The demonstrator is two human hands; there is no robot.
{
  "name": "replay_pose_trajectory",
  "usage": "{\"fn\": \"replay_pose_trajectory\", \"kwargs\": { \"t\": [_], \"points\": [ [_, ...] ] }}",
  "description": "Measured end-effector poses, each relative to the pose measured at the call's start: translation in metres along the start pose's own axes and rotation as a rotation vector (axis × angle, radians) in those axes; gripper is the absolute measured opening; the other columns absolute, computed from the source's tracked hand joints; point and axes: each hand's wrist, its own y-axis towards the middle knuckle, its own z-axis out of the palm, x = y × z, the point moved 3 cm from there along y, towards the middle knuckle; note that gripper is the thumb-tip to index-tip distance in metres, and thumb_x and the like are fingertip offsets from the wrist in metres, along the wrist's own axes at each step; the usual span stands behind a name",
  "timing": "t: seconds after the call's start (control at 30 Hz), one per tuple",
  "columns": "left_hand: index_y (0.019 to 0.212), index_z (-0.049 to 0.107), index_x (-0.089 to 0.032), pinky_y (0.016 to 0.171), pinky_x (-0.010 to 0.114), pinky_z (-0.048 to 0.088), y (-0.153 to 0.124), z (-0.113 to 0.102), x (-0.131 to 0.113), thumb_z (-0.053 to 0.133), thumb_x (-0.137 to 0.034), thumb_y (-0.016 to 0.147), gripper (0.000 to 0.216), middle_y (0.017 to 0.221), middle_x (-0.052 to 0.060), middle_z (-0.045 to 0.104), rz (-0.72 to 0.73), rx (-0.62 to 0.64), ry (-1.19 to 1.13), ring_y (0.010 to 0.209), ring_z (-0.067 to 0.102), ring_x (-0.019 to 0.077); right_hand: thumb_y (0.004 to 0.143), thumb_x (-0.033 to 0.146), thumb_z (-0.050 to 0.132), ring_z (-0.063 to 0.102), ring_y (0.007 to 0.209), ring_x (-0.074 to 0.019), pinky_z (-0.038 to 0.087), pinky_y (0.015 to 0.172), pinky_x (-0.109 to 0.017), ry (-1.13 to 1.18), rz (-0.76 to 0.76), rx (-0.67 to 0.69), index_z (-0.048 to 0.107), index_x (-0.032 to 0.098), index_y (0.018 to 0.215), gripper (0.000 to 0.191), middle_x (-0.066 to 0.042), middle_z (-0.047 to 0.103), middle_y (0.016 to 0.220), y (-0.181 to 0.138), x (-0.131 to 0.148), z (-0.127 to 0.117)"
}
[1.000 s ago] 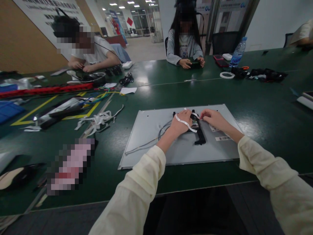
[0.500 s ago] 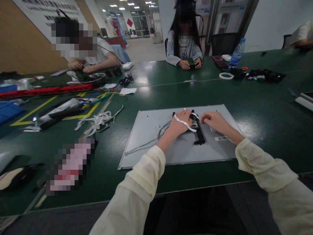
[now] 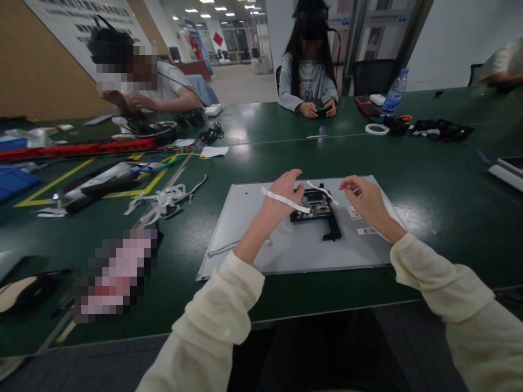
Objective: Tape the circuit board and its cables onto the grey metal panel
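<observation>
My left hand (image 3: 281,197) hovers over the left-centre of a pale flat panel (image 3: 232,218). Its fingers are stretched out and the thumb stands apart, with nothing gripped. Across the back of that hand lies a narrow white strip (image 3: 286,200). Just right of it, a green circuit board (image 3: 314,207) in a black bracket (image 3: 334,226) rests on the panel. A second white strip (image 3: 324,191) crosses the board's upper part. My right hand (image 3: 364,202) is over the panel's right side, fingers curled together near the strip's end. Whatever sits between those fingertips is hidden.
Left of the panel lie a heap of white strips (image 3: 165,198) and a mouse (image 3: 24,291). Farther back are a tape roll (image 3: 376,129), a water bottle (image 3: 394,95) and black bundles (image 3: 441,128). Two people sit across the table (image 3: 261,122); another is partly visible at far right.
My left hand has lifted off the circuit board and moved left, uncovering it. The white strip went along on its back. My right hand shifted slightly up and right.
</observation>
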Motion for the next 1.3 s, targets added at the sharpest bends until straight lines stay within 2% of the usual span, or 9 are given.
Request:
{"fn": "replay_pose_trajectory", "kwargs": {
  "t": [0.2,0.33,0.43,0.57,0.7,0.8,1.0,1.2,1.3],
  "points": [
    [0.104,0.059,-0.017,0.091,0.034,0.047,-0.029,-0.03,0.036,0.045,-0.02,0.084,0.025,0.105,0.006,0.065,-0.054,-0.025,0.01,0.099,0.06,0.0195,0.087,0.021,0.045,0.058,0.076,-0.0168,0.047,0.069,-0.03,0.006,-0.251,0.064,0.061,0.02,0.102,0.022,-0.006,0.065,0.093,-0.011,0.03,0.008],
    [0.084,0.062,-0.018,0.076,0.03,0.048,-0.04,-0.036,0.073,0.049,-0.025,0.08,0.015,0.085,0.004,0.066,-0.168,0.012,0.036,0.083,0.061,0.0184,0.088,0.017,0.043,0.06,0.09,-0.02,0.048,0.082,-0.036,-0.027,-0.352,0.132,0.061,0.02,0.106,0.025,-0.007,0.065,0.096,-0.015,0.033,0.015],
    [0.081,0.061,-0.019,0.063,0.027,0.044,-0.047,-0.034,0.089,0.054,-0.035,0.079,0.017,0.071,0.001,0.063,-0.284,0.086,0.059,0.068,0.059,0.0168,0.089,0.017,0.043,0.059,0.097,-0.022,0.048,0.087,-0.04,-0.059,-0.395,0.174,0.061,0.02,0.109,0.027,-0.009,0.064,0.103,-0.018,0.034,0.018],
    [0.088,0.059,-0.02,0.058,0.026,0.041,-0.052,-0.024,0.091,0.056,-0.04,0.079,0.023,0.063,0.0,0.061,-0.325,0.107,0.072,0.062,0.058,0.0171,0.09,0.017,0.043,0.059,0.1,-0.0219,0.049,0.089,-0.041,-0.096,-0.492,0.273,0.061,0.019,0.111,0.028,-0.01,0.064,0.107,-0.024,0.042,0.023],
    [0.09,0.06,-0.019,0.062,0.026,0.044,-0.053,-0.017,0.091,0.056,-0.028,0.075,0.017,0.067,0.0,0.064,-0.289,0.062,0.044,0.065,0.061,0.017,0.09,0.017,0.044,0.058,0.102,-0.0221,0.049,0.088,-0.043,-0.114,-0.593,0.383,0.062,0.019,0.113,0.03,-0.01,0.064,0.111,-0.03,0.047,0.027],
    [0.088,0.061,-0.019,0.063,0.025,0.046,-0.051,-0.017,0.098,0.057,-0.022,0.071,0.018,0.068,0.0,0.064,-0.284,0.042,-0.051,0.066,0.061,0.0158,0.09,0.016,0.044,0.058,0.102,-0.0218,0.049,0.09,-0.044,-0.129,-0.605,0.386,0.062,0.019,0.113,0.03,-0.01,0.064,0.112,-0.03,0.048,0.025],
    [0.085,0.065,-0.016,0.063,0.024,0.048,-0.044,-0.018,0.107,0.058,-0.026,0.069,0.02,0.068,0.0,0.065,-0.256,0.036,-0.199,0.063,0.06,0.0133,0.09,0.015,0.043,0.058,0.104,-0.0223,0.049,0.09,-0.043,-0.151,-0.677,0.38,0.063,0.017,0.114,0.031,-0.012,0.064,0.113,-0.027,0.063,0.024],
    [0.076,0.065,-0.017,0.066,0.024,0.049,-0.042,-0.023,0.105,0.053,-0.025,0.071,0.015,0.069,0.001,0.065,-0.17,0.079,-0.216,0.065,0.06,0.0127,0.088,0.012,0.045,0.056,0.112,-0.0205,0.045,0.098,-0.043,-0.167,-0.826,0.532,0.061,0.018,0.119,0.035,-0.009,0.062,0.121,-0.023,0.095,0.051],
    [0.076,0.065,-0.016,0.066,0.024,0.049,-0.042,-0.026,0.105,0.053,-0.026,0.071,0.016,0.069,0.001,0.065,-0.167,0.076,-0.229,0.066,0.06,0.0128,0.089,0.013,0.045,0.053,0.118,-0.0202,0.042,0.101,-0.043,-0.143,-0.839,0.575,0.059,0.017,0.123,0.037,-0.01,0.06,0.127,-0.021,0.105,0.066]
  ]
}}
